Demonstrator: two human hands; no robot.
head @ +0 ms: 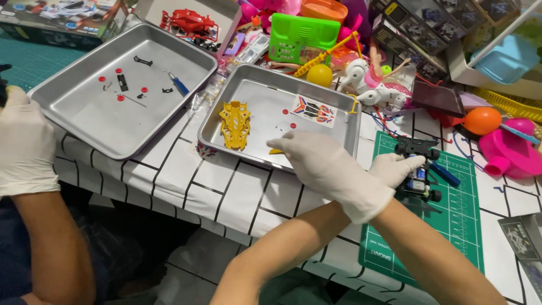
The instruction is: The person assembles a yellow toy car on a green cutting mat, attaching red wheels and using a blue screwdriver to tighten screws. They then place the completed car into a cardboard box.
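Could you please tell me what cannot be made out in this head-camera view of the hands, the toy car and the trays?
- Left hand: its fingertips cover a small yellow piece in the near tray; grip unclear.
- Toy car: the right hand hides much of its body.
- Tiny black and red parts in the far tray: too small to identify.
- Another person's gloved hand: cut off by the left edge.
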